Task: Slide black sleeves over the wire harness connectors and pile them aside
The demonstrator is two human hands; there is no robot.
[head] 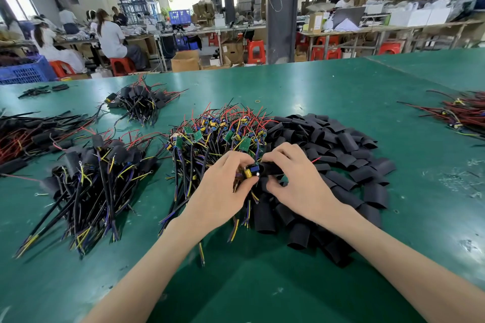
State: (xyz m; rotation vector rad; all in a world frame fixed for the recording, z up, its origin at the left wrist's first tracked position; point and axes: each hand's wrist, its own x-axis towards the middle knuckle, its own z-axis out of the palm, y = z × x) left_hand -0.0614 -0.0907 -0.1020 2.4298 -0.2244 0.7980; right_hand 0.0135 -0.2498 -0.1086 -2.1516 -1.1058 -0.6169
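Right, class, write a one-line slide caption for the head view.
Left hand holds a circuit board; right hand holds a black sleeve at its end.

Bare left hand [223, 185], right hand [296, 179], bare forearms [147, 270].

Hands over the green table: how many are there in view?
2: left hand pinching a connector at centre, right hand beside it holding a black sleeve. None seems hidden.
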